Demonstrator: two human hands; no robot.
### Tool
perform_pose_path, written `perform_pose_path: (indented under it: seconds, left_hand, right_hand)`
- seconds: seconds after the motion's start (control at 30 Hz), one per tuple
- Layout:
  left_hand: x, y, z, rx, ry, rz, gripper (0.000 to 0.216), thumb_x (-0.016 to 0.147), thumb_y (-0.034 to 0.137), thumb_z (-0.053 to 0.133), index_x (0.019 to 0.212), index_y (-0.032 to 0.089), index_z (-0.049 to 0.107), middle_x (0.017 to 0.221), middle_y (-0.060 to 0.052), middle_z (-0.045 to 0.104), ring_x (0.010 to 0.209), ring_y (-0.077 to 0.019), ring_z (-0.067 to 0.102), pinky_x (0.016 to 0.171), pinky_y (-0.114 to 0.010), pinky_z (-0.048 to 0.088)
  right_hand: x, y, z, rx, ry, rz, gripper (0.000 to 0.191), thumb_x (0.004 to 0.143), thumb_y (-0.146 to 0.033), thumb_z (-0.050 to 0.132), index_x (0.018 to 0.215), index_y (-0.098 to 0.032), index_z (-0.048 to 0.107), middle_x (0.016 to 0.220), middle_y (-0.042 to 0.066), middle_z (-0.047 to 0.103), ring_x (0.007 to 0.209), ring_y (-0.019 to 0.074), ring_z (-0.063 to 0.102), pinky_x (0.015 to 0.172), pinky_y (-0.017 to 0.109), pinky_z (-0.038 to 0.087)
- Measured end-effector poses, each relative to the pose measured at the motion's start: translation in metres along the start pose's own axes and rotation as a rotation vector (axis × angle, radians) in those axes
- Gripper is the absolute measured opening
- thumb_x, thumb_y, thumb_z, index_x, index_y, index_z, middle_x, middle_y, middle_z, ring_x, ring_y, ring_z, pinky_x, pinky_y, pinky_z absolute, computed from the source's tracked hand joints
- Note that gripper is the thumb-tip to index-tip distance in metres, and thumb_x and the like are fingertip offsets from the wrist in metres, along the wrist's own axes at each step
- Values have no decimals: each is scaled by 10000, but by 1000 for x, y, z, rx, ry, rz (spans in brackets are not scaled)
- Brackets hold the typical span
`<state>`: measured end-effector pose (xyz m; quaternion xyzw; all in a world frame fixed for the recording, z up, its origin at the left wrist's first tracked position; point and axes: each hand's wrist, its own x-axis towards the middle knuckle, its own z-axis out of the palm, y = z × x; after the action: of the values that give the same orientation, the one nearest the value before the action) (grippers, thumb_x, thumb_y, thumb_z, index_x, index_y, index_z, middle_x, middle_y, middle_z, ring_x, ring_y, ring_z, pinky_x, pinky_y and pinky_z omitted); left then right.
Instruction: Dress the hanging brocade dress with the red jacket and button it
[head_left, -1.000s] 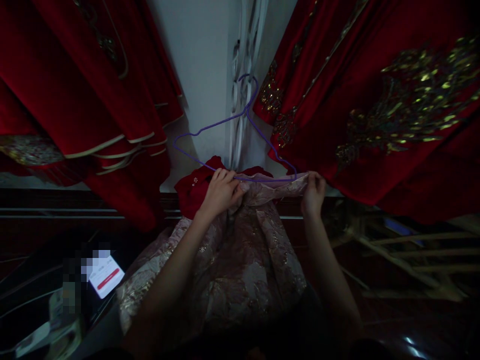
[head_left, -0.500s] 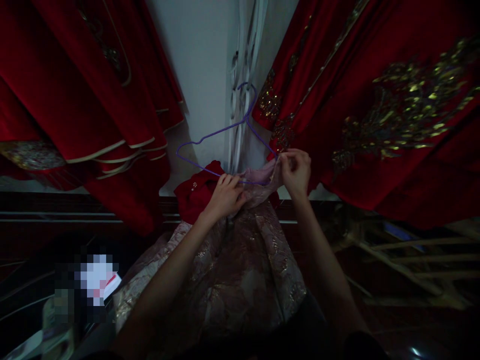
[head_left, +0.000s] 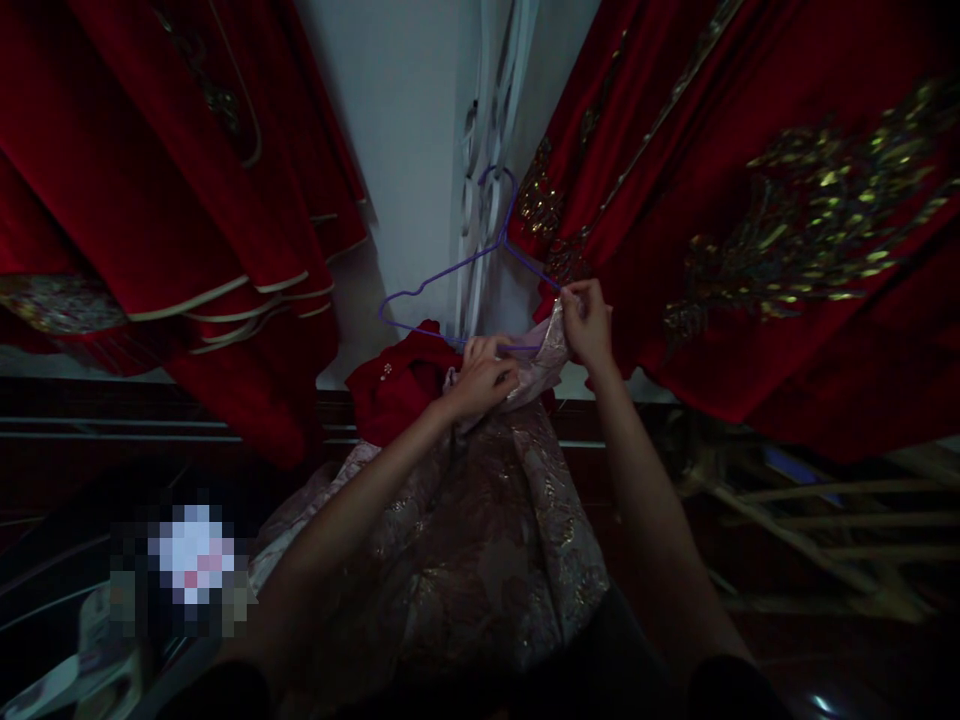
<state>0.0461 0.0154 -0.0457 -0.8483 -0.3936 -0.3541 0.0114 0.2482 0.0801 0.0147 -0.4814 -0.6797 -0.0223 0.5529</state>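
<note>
While left hand grips pink skirt waistband at hanger bar, right hand pinches its corner at 2 o'clock.

Shimmering cloth on thin coated wire

The pale pink brocade skirt has a woven metallic sheen; the thin purple wire hanger looks smooth and coated; the hanging red velvet robes are matt with glinting gold embroidery.

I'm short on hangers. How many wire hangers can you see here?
1. A purple wire hanger hangs in the middle by the white wall, its bottom bar at the pink brocade garment both hands grip. Others may be hidden inside the red robes.
</note>
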Motion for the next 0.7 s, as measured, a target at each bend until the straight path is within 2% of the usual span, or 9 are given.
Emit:
perform_pose_path:
  seconds: [0.07,0.23,0.37,0.5,0.7]
  left_hand:
    - [-7,-19,-15,58,50,-17,265,915,296,428,835,179,652,1316,-113,450,1202,-253,391,978,-416,358]
    - [-41,-94,-71,380,229,-325,250,909,273,405,951,141,612,1261,-187,479,1160,-327,419,960,-516,338]
    - [-67,-140,-109,509,258,-494,247,883,253,411,1003,132,590,1274,-210,461,1183,-375,399,933,-558,321]
    - [-77,-151,-122,551,224,-494,243,858,234,434,1021,139,587,1285,-213,453,1193,-389,382,929,-572,298]
    - [-81,-152,-119,578,220,-486,261,851,242,445,1052,143,580,1247,-204,478,1171,-385,396,917,-565,306]
  right_hand:
    - [1,2,0,25,11,8,288,893,-487,480,963,-231,593,888,31,643,836,184,601,949,400,399]
    - [3,8,1,77,10,14,293,876,-498,506,930,-223,592,848,19,640,798,170,603,915,376,432]
    - [4,10,3,111,3,29,319,870,-519,498,937,-220,589,862,31,642,814,181,607,894,386,448]
    - [7,13,4,138,-3,40,334,856,-543,506,898,-221,587,823,22,633,794,178,602,831,367,482]
    - [10,18,5,141,-6,40,355,852,-560,502,892,-217,582,788,16,617,760,173,598,781,348,493]
